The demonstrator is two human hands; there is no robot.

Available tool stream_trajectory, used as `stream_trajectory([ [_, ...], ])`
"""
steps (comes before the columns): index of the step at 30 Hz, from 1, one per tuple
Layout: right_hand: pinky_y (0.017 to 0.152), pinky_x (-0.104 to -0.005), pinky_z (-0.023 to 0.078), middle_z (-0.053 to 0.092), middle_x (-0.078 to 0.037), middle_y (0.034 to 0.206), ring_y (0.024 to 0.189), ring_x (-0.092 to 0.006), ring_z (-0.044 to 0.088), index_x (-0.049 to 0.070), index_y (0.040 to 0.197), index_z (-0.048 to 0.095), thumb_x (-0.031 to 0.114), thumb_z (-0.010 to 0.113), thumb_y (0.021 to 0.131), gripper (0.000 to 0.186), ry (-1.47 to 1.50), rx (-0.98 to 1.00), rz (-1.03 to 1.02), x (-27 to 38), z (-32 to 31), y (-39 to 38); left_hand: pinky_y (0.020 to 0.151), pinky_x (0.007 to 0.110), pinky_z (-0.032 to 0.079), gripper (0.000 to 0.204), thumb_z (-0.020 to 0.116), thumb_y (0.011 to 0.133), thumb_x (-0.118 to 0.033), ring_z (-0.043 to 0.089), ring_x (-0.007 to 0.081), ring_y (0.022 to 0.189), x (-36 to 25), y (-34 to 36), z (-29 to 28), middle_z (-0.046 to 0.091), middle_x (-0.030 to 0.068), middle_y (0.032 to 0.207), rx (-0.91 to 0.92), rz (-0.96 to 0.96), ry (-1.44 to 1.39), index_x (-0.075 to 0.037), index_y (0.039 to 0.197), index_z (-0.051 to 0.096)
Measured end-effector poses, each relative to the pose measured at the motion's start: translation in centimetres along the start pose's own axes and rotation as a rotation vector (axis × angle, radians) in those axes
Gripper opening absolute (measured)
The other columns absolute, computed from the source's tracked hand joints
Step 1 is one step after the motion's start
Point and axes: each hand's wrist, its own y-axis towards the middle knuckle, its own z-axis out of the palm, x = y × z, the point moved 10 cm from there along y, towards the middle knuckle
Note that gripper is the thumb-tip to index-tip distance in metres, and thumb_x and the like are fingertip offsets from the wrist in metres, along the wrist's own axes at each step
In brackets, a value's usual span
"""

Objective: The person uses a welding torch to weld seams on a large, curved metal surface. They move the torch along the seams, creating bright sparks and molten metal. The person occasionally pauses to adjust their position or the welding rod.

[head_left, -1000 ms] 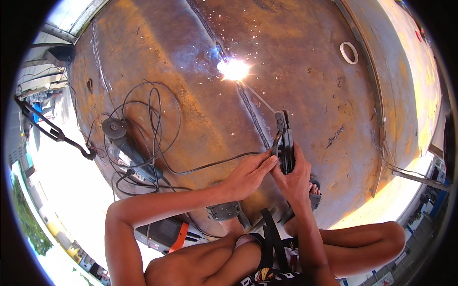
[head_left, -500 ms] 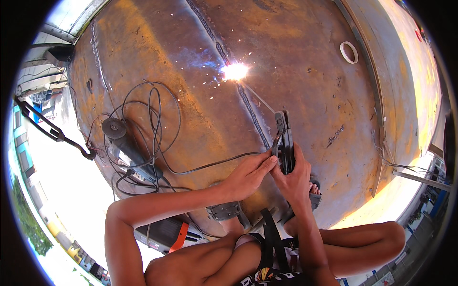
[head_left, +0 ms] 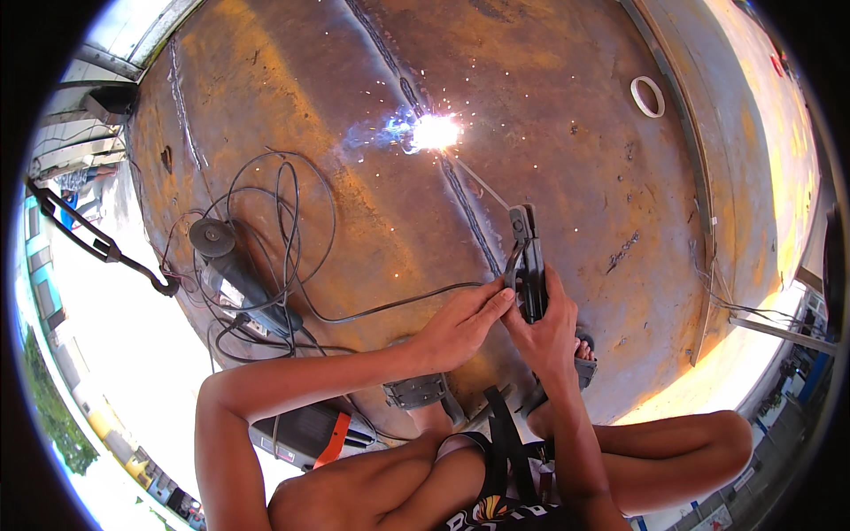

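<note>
My right hand (head_left: 551,326) is wrapped around a black electrode holder (head_left: 529,257), which points away from me. From its jaws a thin welding rod (head_left: 482,184) slants up and left into a glaring white arc (head_left: 436,132). My left hand (head_left: 467,326) closes on the holder's left side, thumb and fingertips pressed against it. The arc burns on a dark weld seam (head_left: 467,208) running across a rusty steel surface (head_left: 372,203). Its glare hides the rod's tip and the metal right there. Sparks and bluish smoke surround it.
An angle grinder (head_left: 243,274) lies at left among looped black cables (head_left: 335,199). Behind my left forearm sits a black and orange machine (head_left: 305,434). A pale ring (head_left: 647,96) rests at upper right, near a long raised metal strip (head_left: 695,168). A hooked metal bar (head_left: 102,243) hangs at left.
The arc's glare looks slightly larger, with thicker smoke to its left and sparks scattered differently. Both hands and the holder stay practically in place.
</note>
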Motion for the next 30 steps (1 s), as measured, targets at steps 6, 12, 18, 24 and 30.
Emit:
stream_trajectory([
  [6, 0.077, -0.0423, 0.058, 0.073, -0.022, 0.096, 0.088, -0.0397, 0.075, -0.006, 0.130, 0.056, 0.022, 0.084, 0.081, 0.063, 0.012, -0.006, 0.001, -0.31, -0.03, 0.00, 0.095, 0.029, 0.044, 0.035, 0.044, 0.115, -0.028, 0.052, 0.0101, 0.098, 0.11, 0.07, 0.08, 0.061, 0.0024, 0.099, -0.003, -0.012, -0.004, 0.002, 0.113, 0.062],
  [12, 0.076, -0.0420, 0.058, 0.073, -0.022, 0.095, 0.087, -0.0397, 0.075, -0.006, 0.130, 0.056, 0.022, 0.084, 0.081, 0.063, 0.032, -0.002, -0.004, -0.28, 0.10, 0.01, 0.094, 0.029, 0.044, 0.035, 0.043, 0.115, -0.028, 0.052, 0.0102, 0.098, 0.02, -0.03, 0.08, 0.061, 0.0021, 0.099, 0.006, -0.002, -0.007, 0.002, 0.113, 0.062],
  [18, 0.076, -0.0426, 0.058, 0.073, -0.022, 0.095, 0.088, -0.0400, 0.074, -0.005, 0.129, 0.056, 0.022, 0.084, 0.081, 0.062, 0.019, 0.001, -0.007, -0.25, 0.18, -0.01, 0.094, 0.029, 0.044, 0.035, 0.043, 0.115, -0.028, 0.052, 0.0102, 0.098, 0.36, -0.02, 0.01, 0.060, 0.0022, 0.099, 0.005, -0.014, 0.004, 0.002, 0.113, 0.061],
  [24, 0.077, -0.0428, 0.058, 0.073, -0.022, 0.096, 0.088, -0.0408, 0.074, -0.004, 0.129, 0.056, 0.023, 0.084, 0.081, 0.061, 0.032, 0.001, 0.000, -0.53, 0.17, -0.04, 0.095, 0.029, 0.044, 0.035, 0.043, 0.115, -0.028, 0.051, 0.0105, 0.098, 0.35, 0.06, 0.05, 0.060, 0.0024, 0.099, 0.012, -0.005, 0.015, 0.002, 0.112, 0.060],
  [30, 0.077, -0.0422, 0.058, 0.073, -0.021, 0.095, 0.088, -0.0391, 0.075, -0.004, 0.129, 0.056, 0.023, 0.083, 0.082, 0.060, 0.019, -0.005, -0.005, -0.22, 0.22, -0.11, 0.095, 0.029, 0.043, 0.036, 0.042, 0.115, -0.028, 0.051, 0.0102, 0.098, 0.33, -0.08, 0.00, 0.060, 0.0023, 0.099, 0.010, -0.009, 0.021, 0.002, 0.112, 0.060],
])
